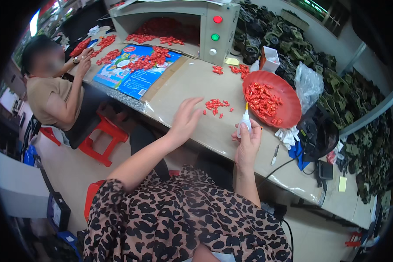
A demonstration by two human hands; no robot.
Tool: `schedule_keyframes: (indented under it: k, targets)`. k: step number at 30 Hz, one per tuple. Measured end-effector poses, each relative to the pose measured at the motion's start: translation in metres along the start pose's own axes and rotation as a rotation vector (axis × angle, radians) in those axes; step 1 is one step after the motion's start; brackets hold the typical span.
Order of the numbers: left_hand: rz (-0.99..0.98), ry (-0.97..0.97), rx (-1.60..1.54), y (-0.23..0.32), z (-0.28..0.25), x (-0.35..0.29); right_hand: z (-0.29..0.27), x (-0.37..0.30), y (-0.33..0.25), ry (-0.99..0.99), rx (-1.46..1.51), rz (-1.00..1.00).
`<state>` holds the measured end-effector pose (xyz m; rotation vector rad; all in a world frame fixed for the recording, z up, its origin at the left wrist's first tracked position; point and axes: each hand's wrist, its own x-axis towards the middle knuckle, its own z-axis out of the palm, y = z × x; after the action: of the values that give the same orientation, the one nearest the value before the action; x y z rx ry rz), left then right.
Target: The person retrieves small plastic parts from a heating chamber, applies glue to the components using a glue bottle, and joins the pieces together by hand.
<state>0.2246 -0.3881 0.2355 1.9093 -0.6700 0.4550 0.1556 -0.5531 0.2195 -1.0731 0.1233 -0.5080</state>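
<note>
Left hand (head view): the left hand point(187, 117) has its fingers loosely spread and holds nothing visible; it hovers or rests just left of the small pile, contact with the bench point(183, 81) being impossible to judge.
Right hand: the right hand point(248, 140) is closed round a white bottle point(245, 122), thumb against its near side.
Bottle: it stands roughly upright in the grip, its yellow nozzle point(247, 106) pointing away from the wearer and overlapping the bowl's left rim in this view; whether nozzle and rim touch cannot be told.
Small pile: a few glossy red pieces point(214, 105) lie on the bench between the two hands, some strayed from the rest.
Bowl: a red fluted bowl point(291, 98) stands beyond the right hand, holding many more such pieces.
Bench right: a slim cutter-like tool point(275, 154) and crumpled white tissue point(287, 137) lie near the bowl; a black cable point(275, 171) crosses the edge nearby.
Hazard at the nozzle: a hard squeeze or a careless tilt could let liquid, if the bottle holds any, drip on the bowl or bench.
Hazard at the pile: a sweep of the left hand could scatter the strays, since they lie loose and nothing fences them in.
Hazard at the rim: a sideways swing of the right hand could knock the bowl, the two being so close.
</note>
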Motion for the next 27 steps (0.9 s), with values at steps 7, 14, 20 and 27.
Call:
schedule_keyframes:
  k: [7,14,20,27]
  targets:
    - [-0.281,0.122,0.155,-0.044,0.076,0.034,-0.020,-0.006,0.007,0.008,0.035,0.077]
    - [-0.266,-0.018,0.013,-0.033,0.089,0.043,-0.017,-0.006,0.008,-0.021,0.073,0.080]
    - [-0.202,-0.095,-0.048,-0.048,0.064,0.064,-0.018,-0.007,0.007,0.006,0.073,0.104]
    - [-0.263,-0.070,-0.029,-0.108,0.004,0.124,-0.016,0.004,-0.009,0.019,0.294,0.393]
